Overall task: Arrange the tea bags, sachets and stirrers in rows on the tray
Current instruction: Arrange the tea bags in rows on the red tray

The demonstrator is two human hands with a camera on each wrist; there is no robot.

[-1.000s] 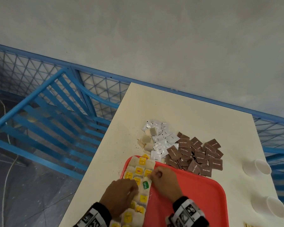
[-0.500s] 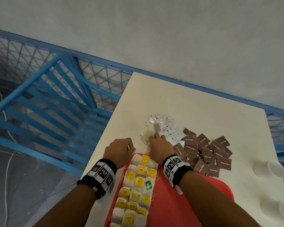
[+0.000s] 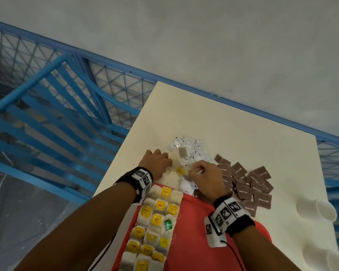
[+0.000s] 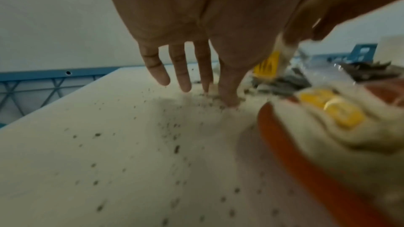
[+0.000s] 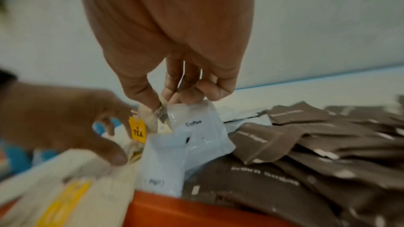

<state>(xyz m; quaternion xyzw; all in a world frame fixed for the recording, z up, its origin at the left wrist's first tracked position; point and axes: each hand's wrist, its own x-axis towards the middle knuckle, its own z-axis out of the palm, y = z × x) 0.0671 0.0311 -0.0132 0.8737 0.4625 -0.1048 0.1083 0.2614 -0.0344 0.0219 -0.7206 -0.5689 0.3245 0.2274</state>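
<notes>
Beyond the red plastic tray's [image 3: 192, 227] far rim, right hand [image 3: 205, 178] fingers [image 5: 140, 92] pinch a crumpled beige paper tea bag [image 5: 150, 118], yellow "TEA" tag [image 5: 137, 132] dangling; left hand [image 3: 157, 163] fingers [image 4: 181, 68] spread straight on the white bench [image 3: 233, 133].

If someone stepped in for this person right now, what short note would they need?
Right hand: pinching a tea bag with a yellow tag, lifted from the loose pile beyond the tray.
Left hand: open, fingertips on the table beside that pile.
Done: tea bags in rows along the red tray's left side.
Left: a few loose tea bags, the white coffee sachets and brown sugar sachets, all on the table. No stirrers clearly visible.
</notes>
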